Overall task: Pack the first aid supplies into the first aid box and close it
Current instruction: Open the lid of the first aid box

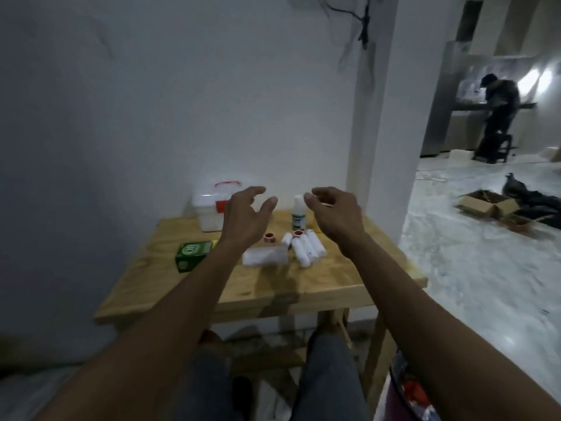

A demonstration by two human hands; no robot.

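A white first aid box with a red handle and red latch stands shut at the back left of a small wooden table. In front of it lie a green carton, a wrapped white pack, several white bandage rolls, two small red-rimmed tape rolls and a white bottle. My left hand hovers above the table just right of the box, fingers spread, holding nothing. My right hand hovers beside the bottle, fingers curled and apart, also with nothing in it.
A white wall stands behind the table and a pillar to its right. Open cardboard boxes lie on the pale floor at right. Another person stands far back by a counter. My knees show below the table's front edge.
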